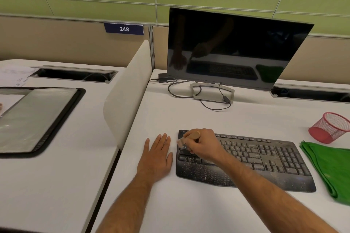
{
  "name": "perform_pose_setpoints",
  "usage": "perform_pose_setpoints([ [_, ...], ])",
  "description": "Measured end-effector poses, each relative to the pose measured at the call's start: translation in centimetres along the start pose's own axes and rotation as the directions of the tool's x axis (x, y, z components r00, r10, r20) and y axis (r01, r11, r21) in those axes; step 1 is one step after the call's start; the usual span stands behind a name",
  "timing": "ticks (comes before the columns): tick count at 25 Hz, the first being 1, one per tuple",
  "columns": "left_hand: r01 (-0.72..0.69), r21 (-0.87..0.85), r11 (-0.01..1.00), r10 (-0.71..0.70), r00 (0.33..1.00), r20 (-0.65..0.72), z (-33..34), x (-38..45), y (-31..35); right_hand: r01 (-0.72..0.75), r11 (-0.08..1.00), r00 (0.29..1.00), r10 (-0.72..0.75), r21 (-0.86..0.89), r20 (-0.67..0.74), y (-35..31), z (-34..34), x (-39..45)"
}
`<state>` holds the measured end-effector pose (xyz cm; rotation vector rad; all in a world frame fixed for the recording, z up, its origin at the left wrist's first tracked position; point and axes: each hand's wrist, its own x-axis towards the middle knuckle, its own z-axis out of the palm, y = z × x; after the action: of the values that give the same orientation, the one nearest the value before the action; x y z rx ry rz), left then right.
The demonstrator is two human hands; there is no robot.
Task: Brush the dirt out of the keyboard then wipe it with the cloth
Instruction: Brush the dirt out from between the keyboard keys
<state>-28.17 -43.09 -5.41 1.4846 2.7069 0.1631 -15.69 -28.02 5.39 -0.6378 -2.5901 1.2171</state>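
A black keyboard [265,159] lies on the white desk [189,204], its palm rest and keys speckled with pale dirt. My right hand [204,144] grips a small wooden-handled brush [193,136] over the keyboard's left end, bristles down on the keys. My left hand [156,155] rests flat on the desk just left of the keyboard, fingers straight. A folded green cloth [329,170] lies to the right of the keyboard.
A dark monitor [236,47] on a grey stand with loose cables stands behind the keyboard. A red mesh cup [329,126] lies tipped at the right. A white divider [128,89] separates the neighbouring desk, which holds a black tray [37,119].
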Motion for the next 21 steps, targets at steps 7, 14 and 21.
perform_pose_setpoints([
  [7,0.006,-0.004,1.000,-0.006,1.000,0.005,-0.2,0.0,0.1,-0.087,0.992,0.996,0.088,0.087,0.000,-0.4,0.2,0.4],
  [14,0.009,0.012,1.000,-0.009,1.000,0.026,-0.5,-0.2,0.2,-0.128,0.992,0.975,0.124,0.010,0.185,-1.3,0.8,0.7],
  [21,0.002,0.010,1.000,-0.002,1.000,0.017,-0.3,-0.1,0.0,0.033,0.977,0.984,0.004,-0.209,0.177,-0.8,0.3,1.3],
])
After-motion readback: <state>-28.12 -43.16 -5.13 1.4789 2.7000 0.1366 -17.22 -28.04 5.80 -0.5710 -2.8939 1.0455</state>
